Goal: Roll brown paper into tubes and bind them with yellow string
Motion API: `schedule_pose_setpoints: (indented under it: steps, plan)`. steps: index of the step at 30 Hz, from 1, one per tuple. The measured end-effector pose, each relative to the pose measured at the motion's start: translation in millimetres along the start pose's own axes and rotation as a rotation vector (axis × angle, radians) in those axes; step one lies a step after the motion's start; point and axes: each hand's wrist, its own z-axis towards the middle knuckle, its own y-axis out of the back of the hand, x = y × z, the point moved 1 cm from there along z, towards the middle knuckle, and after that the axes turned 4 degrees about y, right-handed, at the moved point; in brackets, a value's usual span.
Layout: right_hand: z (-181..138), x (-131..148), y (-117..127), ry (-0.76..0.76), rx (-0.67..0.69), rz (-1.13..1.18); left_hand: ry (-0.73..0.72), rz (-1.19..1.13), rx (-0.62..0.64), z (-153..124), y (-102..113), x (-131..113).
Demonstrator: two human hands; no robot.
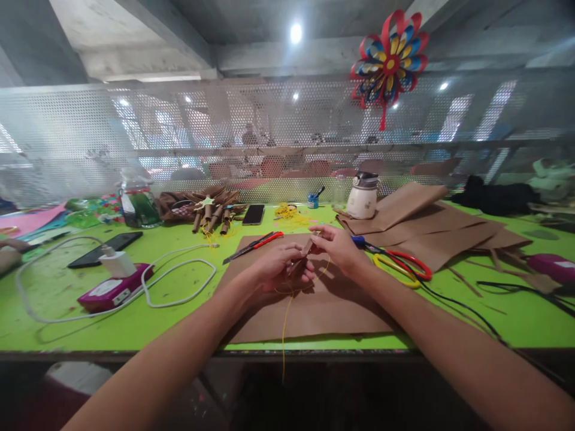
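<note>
1. White cable (179,304) loops over the green table (179,335), apart from your left forearm; a wide elbow swing could snag it.
2. The cutter (258,243) lies on the brown sheet's (269,323) far left corner; reaching forward blindly could nick you.
3. Your left hand (278,263) could crease the small brown piece (296,267) by squeezing too hard. Its grip holds the lower end, fingers curled, above the sheet.
4. Yellow thread (284,329) hangs past the table's near edge, where a sideways tug could catch it.
5. Your right hand (335,245) could lose the piece if its fingertips slide. Its grip is narrow, pinching the upper end; the forearm slants in from the lower right.
6. The scissors (404,267) rest beyond that forearm, where a careless sweep could knock them.
</note>
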Motion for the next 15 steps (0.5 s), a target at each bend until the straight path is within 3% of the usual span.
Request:
schedule_pose_setpoints:
  steps: [7, 15]
  plan:
    - [4.2, 8.5, 7.0, 0.194, 0.133, -0.163, 0.106, -0.040, -0.012, -4.5, -4.9, -0.9]
    - [5.3, 3.7, 3.0, 0.165, 0.154, -0.194, 0.081, -0.030, 0.042, -1.6, 0.3, 2.9]
